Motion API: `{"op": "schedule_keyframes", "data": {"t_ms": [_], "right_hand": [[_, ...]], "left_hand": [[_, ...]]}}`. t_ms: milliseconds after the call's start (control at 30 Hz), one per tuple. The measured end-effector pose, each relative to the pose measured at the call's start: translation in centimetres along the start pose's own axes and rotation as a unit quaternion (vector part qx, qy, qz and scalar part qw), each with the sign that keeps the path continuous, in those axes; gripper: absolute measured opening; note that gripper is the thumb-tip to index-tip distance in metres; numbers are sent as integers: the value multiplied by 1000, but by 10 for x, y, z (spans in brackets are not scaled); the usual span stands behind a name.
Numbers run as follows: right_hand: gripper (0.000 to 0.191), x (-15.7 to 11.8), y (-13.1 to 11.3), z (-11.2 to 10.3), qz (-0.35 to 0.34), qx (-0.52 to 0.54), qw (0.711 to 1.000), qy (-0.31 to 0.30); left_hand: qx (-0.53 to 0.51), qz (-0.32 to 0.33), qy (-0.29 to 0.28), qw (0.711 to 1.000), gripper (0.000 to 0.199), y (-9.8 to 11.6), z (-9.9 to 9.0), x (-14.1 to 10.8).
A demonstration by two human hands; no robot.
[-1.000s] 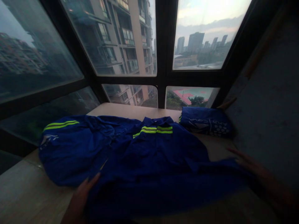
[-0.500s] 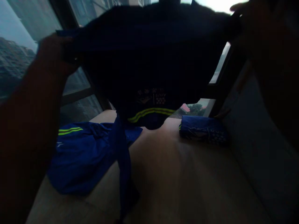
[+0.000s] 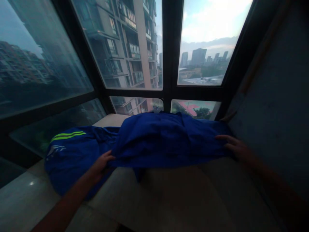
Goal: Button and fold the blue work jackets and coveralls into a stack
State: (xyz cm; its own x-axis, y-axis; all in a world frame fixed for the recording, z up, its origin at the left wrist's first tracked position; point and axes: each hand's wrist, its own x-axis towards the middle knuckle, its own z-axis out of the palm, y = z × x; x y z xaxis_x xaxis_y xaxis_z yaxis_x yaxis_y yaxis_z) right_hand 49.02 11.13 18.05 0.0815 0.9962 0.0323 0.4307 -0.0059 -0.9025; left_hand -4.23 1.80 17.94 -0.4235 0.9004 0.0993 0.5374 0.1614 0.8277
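Observation:
A blue cloth garment (image 3: 164,138) is spread between my hands, its near edge held out over the floor-like surface. My left hand (image 3: 103,162) is closed on its near left corner, fingertips pinching the cloth. At the right end my right hand (image 3: 233,146) grips the other corner, its thumb hidden. A narrow piece of the garment hangs below its near edge. Under my left forearm lies another blue garment (image 3: 77,158) with yellow-green stripes and a pale print. The spread garment overlaps its right end.
Dark-framed windows (image 3: 170,93) rise behind and on the left. A grey wall (image 3: 270,122) closes off the right side. The pale surface (image 3: 169,199) extends toward me. In the back right corner, the spread cloth covers most of the place where a folded bundle lay.
Both hands have come down from high up, lowering the blue garment until it lies low across the surface. It now hides the folded blue bundle at right. The windows are uncovered.

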Motion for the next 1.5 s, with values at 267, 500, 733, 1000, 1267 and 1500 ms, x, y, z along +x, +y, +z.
{"op": "schedule_keyframes", "data": {"t_ms": [267, 500, 733, 1000, 1267, 1500], "right_hand": [[45, -53, 133, 14, 75, 23, 991, -109], [50, -68, 191, -2, -18, -112, 989, -95], [32, -112, 142, 80, -259, -268, 927, -53], [43, -139, 133, 181, -345, -322, 869, -147], [28, -127, 137, 166, -358, -229, 898, -114], [29, -143, 123, 134, -401, -165, 897, -87]], "left_hand": [[-197, -292, -261, 899, 54, -56, 40, -84], [-153, -249, -355, 888, 65, -90, 38, -98], [258, 88, -69, 960, 48, -117, 55, -99], [376, 340, -147, 850, 41, -68, 161, -154], [263, 372, -86, 886, 27, -77, 167, -154], [149, 465, -73, 870, 24, -64, 141, -171]]}}
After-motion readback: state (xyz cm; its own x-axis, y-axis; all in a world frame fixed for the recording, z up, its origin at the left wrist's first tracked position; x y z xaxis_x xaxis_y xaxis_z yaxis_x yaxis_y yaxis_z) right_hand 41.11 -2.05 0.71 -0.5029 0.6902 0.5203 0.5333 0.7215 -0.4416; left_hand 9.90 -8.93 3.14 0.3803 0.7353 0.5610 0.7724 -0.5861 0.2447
